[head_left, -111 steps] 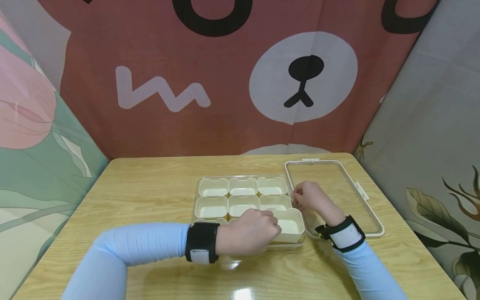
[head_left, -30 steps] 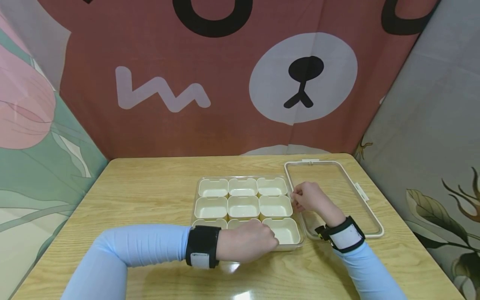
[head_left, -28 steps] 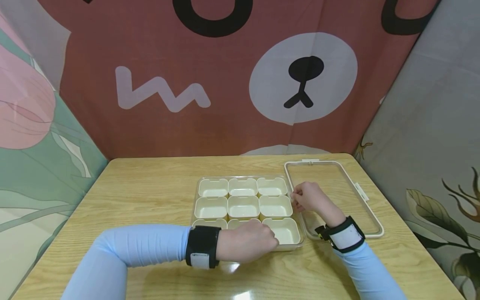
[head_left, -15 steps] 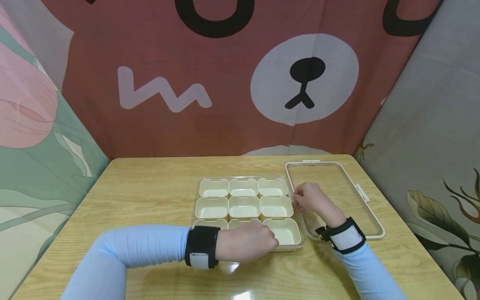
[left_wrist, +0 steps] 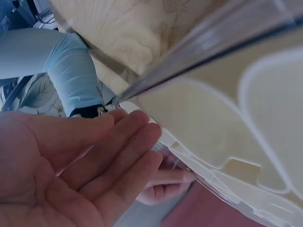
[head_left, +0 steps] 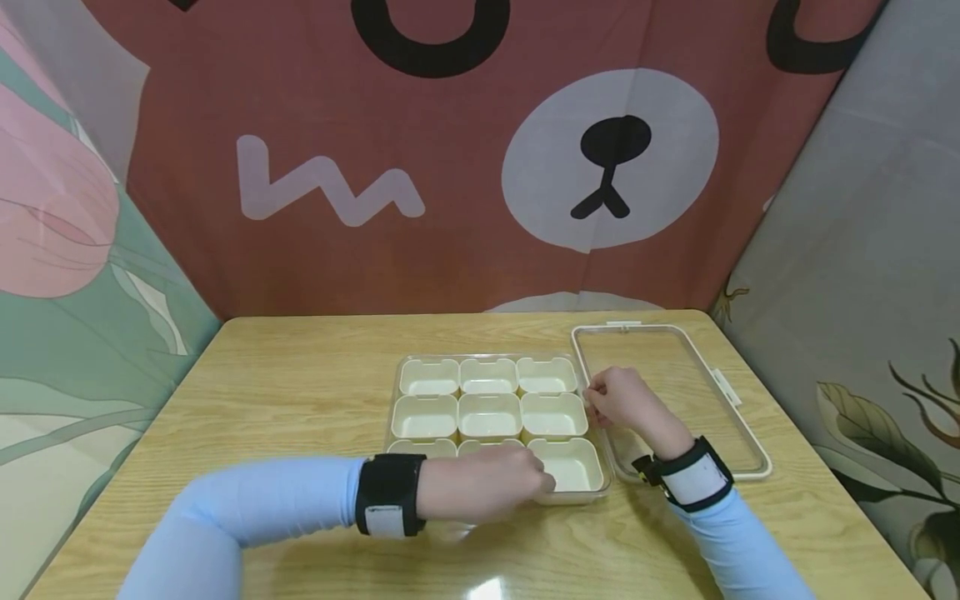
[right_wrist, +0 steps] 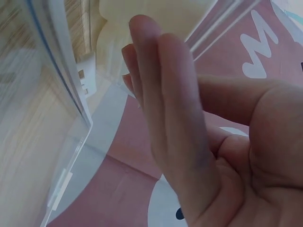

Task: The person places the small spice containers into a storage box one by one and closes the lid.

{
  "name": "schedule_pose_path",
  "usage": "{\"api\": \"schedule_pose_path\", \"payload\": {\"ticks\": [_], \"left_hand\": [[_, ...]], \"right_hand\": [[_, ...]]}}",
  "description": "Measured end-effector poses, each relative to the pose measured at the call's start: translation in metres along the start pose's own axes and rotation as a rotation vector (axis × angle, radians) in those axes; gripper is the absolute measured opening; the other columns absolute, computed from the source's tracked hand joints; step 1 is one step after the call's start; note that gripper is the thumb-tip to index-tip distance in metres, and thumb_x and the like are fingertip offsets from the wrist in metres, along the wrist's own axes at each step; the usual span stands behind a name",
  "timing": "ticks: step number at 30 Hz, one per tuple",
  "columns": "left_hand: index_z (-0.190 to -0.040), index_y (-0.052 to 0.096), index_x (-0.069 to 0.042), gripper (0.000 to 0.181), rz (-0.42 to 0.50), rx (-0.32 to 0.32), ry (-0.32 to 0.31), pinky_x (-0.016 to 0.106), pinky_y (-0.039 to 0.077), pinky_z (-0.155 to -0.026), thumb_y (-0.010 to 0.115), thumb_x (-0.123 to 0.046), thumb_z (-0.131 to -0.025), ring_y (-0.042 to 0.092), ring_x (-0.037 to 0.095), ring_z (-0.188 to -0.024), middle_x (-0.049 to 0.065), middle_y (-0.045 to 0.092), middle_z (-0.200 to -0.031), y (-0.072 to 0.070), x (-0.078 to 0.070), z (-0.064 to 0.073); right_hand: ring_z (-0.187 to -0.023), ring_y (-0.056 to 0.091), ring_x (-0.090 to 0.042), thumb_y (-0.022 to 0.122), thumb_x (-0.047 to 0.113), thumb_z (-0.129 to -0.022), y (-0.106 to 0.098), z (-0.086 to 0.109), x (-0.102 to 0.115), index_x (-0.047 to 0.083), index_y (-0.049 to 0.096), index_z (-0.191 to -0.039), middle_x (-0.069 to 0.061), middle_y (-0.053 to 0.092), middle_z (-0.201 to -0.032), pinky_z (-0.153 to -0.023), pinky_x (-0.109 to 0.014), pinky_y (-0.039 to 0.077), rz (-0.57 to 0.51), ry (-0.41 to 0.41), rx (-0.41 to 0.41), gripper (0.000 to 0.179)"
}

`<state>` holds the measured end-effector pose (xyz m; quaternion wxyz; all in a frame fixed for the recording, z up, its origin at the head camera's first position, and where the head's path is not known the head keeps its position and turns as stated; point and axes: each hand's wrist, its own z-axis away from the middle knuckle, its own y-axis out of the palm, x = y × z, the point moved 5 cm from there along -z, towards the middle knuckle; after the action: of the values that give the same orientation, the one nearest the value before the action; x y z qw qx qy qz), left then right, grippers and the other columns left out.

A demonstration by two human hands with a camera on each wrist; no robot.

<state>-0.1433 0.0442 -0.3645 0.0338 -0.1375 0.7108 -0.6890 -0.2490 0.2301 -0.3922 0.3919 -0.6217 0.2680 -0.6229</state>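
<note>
A clear box on the table contains rows of small cream bins, all with nothing inside. In the head view my left hand hovers over the front row, fingertips right by the front-right bin. Its fingers are loosely extended with nothing between them in the left wrist view, close beside the box's clear wall. My right hand has its fingertips at the box's right wall, between box and lid. From the right wrist view, its fingers look straight, held up against the box's side.
A clear lid with a white frame and clips lies flat to the box's right, under my right forearm. The wooden table runs back to a hanging with a bear print. Printed cloths hang on both sides.
The front-right bin, raised in my left hand a few seconds ago, now sits level in the box. My left hand has since loosened and shifted slightly left. My right hand stays put.
</note>
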Motion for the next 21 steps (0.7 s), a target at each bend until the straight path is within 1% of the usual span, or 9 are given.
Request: {"api": "schedule_pose_path", "payload": {"ticks": [3,6,7,10,12,15,18,21], "left_hand": [[-0.088,0.069,-0.019,0.025,0.060,-0.031,-0.061,0.011,0.041,-0.055,0.065,0.003,-0.076,0.058,0.001,-0.069,-0.010,0.062,-0.074,-0.002,0.007,0.004],[-0.086,0.069,-0.018,0.024,0.113,-0.085,-0.130,0.011,0.041,-0.056,0.064,0.004,-0.077,0.057,0.001,-0.069,-0.009,0.061,-0.072,-0.006,0.018,0.011],[-0.086,0.070,-0.017,0.023,0.134,-0.104,-0.149,0.011,0.042,-0.057,0.064,0.003,-0.078,0.057,0.002,-0.070,-0.009,0.061,-0.072,-0.006,0.022,0.014],[-0.087,0.071,-0.017,0.020,0.161,-0.152,-0.195,0.013,0.043,-0.060,0.064,0.001,-0.080,0.057,0.004,-0.071,-0.007,0.061,-0.072,-0.008,0.032,0.023],[-0.086,0.071,-0.016,0.017,0.187,-0.187,-0.223,0.013,0.044,-0.061,0.065,-0.001,-0.081,0.056,0.005,-0.070,-0.007,0.060,-0.072,-0.010,0.039,0.029],[-0.081,0.068,-0.015,0.016,0.224,-0.233,-0.277,0.015,0.042,-0.060,0.065,0.000,-0.080,0.052,0.006,-0.067,-0.006,0.056,-0.069,-0.012,0.049,0.039],[-0.083,0.069,-0.014,0.012,0.246,-0.294,-0.336,0.018,0.046,-0.063,0.067,-0.002,-0.081,0.056,0.008,-0.071,-0.005,0.060,-0.074,-0.013,0.061,0.050],[-0.090,0.072,-0.012,0.013,0.249,-0.368,-0.401,0.022,0.050,-0.070,0.071,-0.004,-0.080,0.060,0.011,-0.079,-0.003,0.066,-0.083,-0.012,0.072,0.062]], "right_hand": [[-0.059,0.067,-0.021,0.055,0.012,-0.093,-0.002,0.002,0.001,0.000,0.067,-0.079,-0.008,0.067,-0.067,-0.051,-0.026,0.050,0.026,0.002,-0.005,0.022],[-0.061,0.067,-0.021,0.054,0.015,-0.094,-0.004,0.004,-0.001,-0.001,0.067,-0.086,-0.011,0.067,-0.070,-0.052,-0.026,0.049,0.024,0.028,-0.004,0.022],[-0.061,0.067,-0.021,0.053,0.015,-0.095,-0.005,0.005,-0.003,-0.001,0.067,-0.088,-0.011,0.068,-0.071,-0.052,-0.026,0.049,0.025,0.035,-0.004,0.023],[-0.062,0.066,-0.020,0.051,0.017,-0.096,-0.008,0.006,-0.008,-0.001,0.067,-0.094,-0.011,0.068,-0.071,-0.053,-0.027,0.048,0.047,0.041,-0.013,0.024],[-0.062,0.066,-0.020,0.051,0.017,-0.096,-0.011,0.008,-0.012,-0.002,0.067,-0.094,-0.010,0.068,-0.070,-0.053,-0.027,0.047,0.065,0.030,-0.022,0.025],[-0.062,0.067,-0.020,0.052,0.018,-0.096,-0.014,0.009,-0.017,-0.003,0.067,-0.096,-0.010,0.068,-0.070,-0.055,-0.028,0.048,0.085,0.026,-0.033,0.026],[-0.063,0.068,-0.020,0.053,0.018,-0.095,-0.017,0.011,-0.022,-0.005,0.066,-0.099,-0.010,0.069,-0.071,-0.057,-0.029,0.048,0.089,0.038,-0.035,0.027],[-0.065,0.068,-0.021,0.053,0.019,-0.095,-0.019,0.012,-0.029,-0.006,0.065,-0.100,-0.010,0.069,-0.073,-0.058,-0.031,0.049,0.093,0.054,-0.039,0.028]]}}
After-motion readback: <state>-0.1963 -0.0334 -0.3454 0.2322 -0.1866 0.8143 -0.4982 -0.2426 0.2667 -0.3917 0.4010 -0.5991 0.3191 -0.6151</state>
